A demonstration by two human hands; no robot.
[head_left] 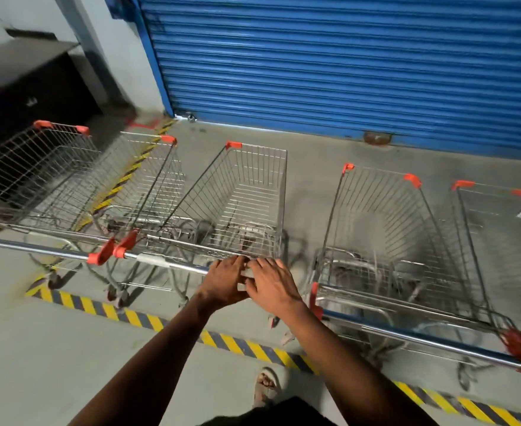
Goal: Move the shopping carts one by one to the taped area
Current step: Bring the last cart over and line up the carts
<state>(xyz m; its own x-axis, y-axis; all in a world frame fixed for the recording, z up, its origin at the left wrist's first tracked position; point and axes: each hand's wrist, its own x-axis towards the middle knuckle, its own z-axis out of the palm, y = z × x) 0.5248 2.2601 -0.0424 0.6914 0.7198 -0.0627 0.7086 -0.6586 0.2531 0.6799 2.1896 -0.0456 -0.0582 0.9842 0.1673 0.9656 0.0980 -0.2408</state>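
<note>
The middle shopping cart (237,204) stands nose-on to the blue roller shutter (345,66), its basket inside the striped floor tape (124,315) and its handle bar (173,264) running along the near side. Both hands meet at the right end of that bar: the left hand (227,281) and the right hand (273,287) lie flat with fingers spread and loosely overlapping, resting on or just over the bar rather than wrapped around it; motion blur hides whether either truly grips. I judge this as the parking step, the cart being nudged into or let go at its slot. Left of this cart, two more carts (77,179) sit close beside it, one straddling the tape's left edge; right of it, a gap, then two further carts (407,241) parked side by side. The next move probably calls for lifting both hands clear, stepping back across the tape near the sandalled foot (265,385), and fetching another cart if any remain outside. No brand, label or legible writing shows anywhere; a pale sleeve on the handle is unreadable.
</note>
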